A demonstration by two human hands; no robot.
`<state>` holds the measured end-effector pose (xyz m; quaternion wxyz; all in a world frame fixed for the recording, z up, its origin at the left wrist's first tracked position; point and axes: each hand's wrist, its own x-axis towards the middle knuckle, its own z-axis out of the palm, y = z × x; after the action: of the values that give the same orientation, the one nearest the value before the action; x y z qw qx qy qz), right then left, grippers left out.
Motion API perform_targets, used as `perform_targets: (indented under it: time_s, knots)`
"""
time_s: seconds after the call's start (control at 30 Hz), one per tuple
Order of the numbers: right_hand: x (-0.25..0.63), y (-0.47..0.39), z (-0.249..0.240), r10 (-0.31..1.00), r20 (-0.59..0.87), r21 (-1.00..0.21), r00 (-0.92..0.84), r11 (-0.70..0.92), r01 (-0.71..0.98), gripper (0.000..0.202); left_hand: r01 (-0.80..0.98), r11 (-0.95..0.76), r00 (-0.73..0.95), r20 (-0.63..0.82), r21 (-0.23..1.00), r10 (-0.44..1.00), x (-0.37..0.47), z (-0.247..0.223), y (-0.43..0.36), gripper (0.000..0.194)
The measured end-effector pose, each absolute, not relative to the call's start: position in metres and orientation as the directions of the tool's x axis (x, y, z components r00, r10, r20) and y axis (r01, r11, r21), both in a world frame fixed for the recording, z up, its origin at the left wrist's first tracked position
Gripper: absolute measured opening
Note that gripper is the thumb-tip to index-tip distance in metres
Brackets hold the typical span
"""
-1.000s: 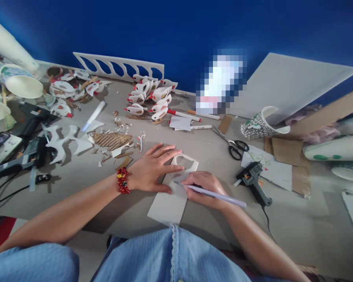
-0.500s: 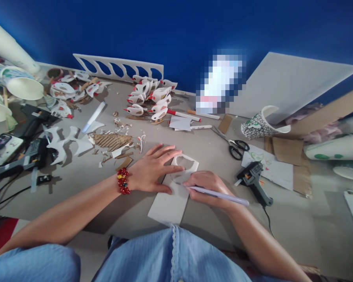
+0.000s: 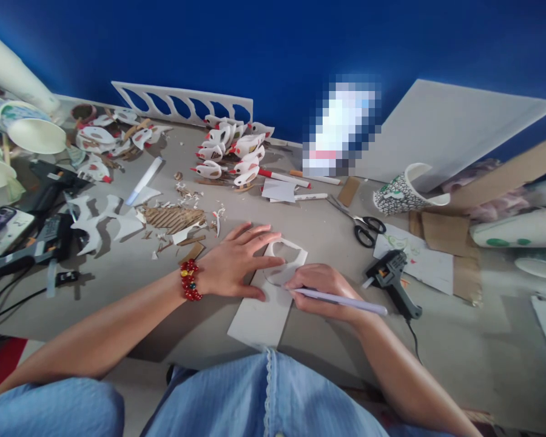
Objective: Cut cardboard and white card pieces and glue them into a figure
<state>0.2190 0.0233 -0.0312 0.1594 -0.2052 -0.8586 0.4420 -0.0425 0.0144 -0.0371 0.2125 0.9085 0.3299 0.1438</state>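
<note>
A white card strip (image 3: pixel 260 317) lies on the grey table in front of me, with a rounded opening near its far end. Spread over its left side is my left hand (image 3: pixel 236 264), fingers apart, thumb and index finger resting on the card. My right hand (image 3: pixel 321 290) is closed round a pale purple pen (image 3: pixel 346 299), whose tip end is at the card near a thin curved line. The exact tip is hard to make out.
Scissors (image 3: pixel 366 227) and a glue gun (image 3: pixel 394 279) lie to the right. White bird shapes (image 3: pixel 232 149) stand beyond my hands. Corrugated cardboard (image 3: pixel 173 220), scraps and more glue guns (image 3: pixel 50 240) are at left. A patterned cup (image 3: pixel 395 194) lies at right.
My right hand and the pen have shifted very slightly to the right. The left hand stays spread on the card.
</note>
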Motion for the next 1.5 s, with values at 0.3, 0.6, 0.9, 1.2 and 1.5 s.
perform_targets:
  time_s: [0.3,0.6,0.9,1.2,1.5]
  knots:
    - [0.217,0.023,-0.030,0.478,0.113,-0.823,-0.871,0.536,0.188,0.030,0.534,-0.699,0.756,0.102,0.476,0.646,-0.045,-0.036,0.016,0.063]
    - [0.205,0.011,-0.029,0.599,0.093,-0.793,-0.795,0.527,0.304,0.025,0.538,-0.703,0.756,0.102,0.464,0.646,-0.041,-0.035,0.011,0.071]
    - [0.208,0.014,-0.030,0.572,0.049,-0.812,-0.819,0.500,0.301,0.018,0.560,-0.709,0.748,0.106,0.428,0.655,-0.034,-0.040,0.009,0.082]
    - [0.214,0.018,-0.031,0.556,0.049,-0.834,-0.830,0.480,0.272,0.012,0.552,-0.710,0.775,0.044,0.437,0.631,-0.037,-0.037,0.010,0.081]
    - [0.216,0.012,-0.030,0.647,0.078,-0.840,-0.758,0.453,0.300,0.008,0.487,-0.728,0.834,-0.008,0.482,0.552,-0.043,-0.032,0.013,0.088]
